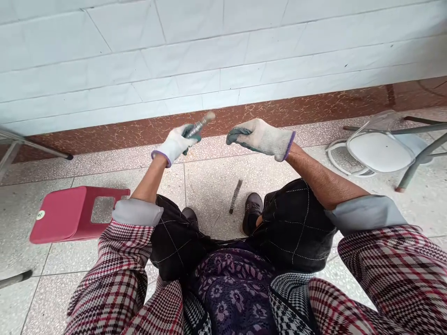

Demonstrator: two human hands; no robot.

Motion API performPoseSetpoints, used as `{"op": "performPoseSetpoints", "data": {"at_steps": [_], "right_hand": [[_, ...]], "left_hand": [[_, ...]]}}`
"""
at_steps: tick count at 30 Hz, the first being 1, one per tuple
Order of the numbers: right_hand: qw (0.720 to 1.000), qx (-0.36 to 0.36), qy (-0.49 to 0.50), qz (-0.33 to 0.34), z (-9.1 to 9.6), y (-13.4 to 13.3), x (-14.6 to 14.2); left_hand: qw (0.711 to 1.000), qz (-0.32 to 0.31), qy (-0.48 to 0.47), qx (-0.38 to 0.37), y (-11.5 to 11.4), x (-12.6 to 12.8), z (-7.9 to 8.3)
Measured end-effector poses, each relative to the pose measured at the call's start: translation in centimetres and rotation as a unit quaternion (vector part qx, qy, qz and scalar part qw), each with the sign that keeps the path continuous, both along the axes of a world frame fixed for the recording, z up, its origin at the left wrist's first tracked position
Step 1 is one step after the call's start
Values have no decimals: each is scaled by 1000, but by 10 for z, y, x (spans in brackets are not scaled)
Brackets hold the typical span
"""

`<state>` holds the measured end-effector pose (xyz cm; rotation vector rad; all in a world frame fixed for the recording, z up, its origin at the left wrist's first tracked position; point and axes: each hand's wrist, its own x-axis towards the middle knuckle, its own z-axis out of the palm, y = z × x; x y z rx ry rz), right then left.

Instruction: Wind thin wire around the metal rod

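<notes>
My left hand [178,142], in a white knitted glove with a dark green palm and purple cuff, is closed around a silvery ridged rod [200,126]. The rod slants up to the right and ends in a pale, blurred tip; its exact kind is unclear. Across a gap to the right, my right hand [260,137] wears a matching glove, its fingers loosely bent and pointing left. Nothing shows in it. Below, between my shoes, a thin dark rod with a rough, coil-like surface [236,196] lies on the floor.
A red plastic stool [57,216] lies on its side at left, near metal legs [12,153]. On the right are a white round-seated chair or stool [382,151] and a metal frame leg [412,170]. A tiled wall [209,60] with a brown skirting [132,123] runs ahead.
</notes>
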<state>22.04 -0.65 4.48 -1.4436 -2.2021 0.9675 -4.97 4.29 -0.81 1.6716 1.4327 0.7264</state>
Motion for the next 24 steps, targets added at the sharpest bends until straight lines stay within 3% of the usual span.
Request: {"op": "performPoseSetpoints", "data": {"at_steps": [2,4,6,8,9,11,13,14,16,18,24], "right_hand": [[1000,19,-11,6,0,-2,0],[999,36,-17,18,-4,0,0],[998,56,-18,28,-7,7,1],[997,78,-22,18,-11,20,4],[996,88,-24,4,-13,28,6],[994,93,-33,-38,-15,41,11],[994,70,-43,-69,-18,46,11],[995,55,-48,-66,-18,45,9],[997,33,-63,-20,-19,35,0],[996,26,-79,37,-17,20,-11],[987,69,-133,57,1,-2,-22]], "left_hand": [[976,-73,202,35,-6,-1,-2],[921,-125,365,55,-13,4,-2],[869,-182,456,60,-24,16,2],[848,-233,473,59,-38,31,7],[855,-248,452,55,-45,38,12],[908,-244,337,35,-57,48,22],[971,-191,145,4,-63,49,34],[986,-159,40,-10,-63,47,39],[983,-124,-131,-38,-58,38,48],[964,-130,-223,-65,-50,27,53],[958,-74,-255,-109,-41,20,53]]}}
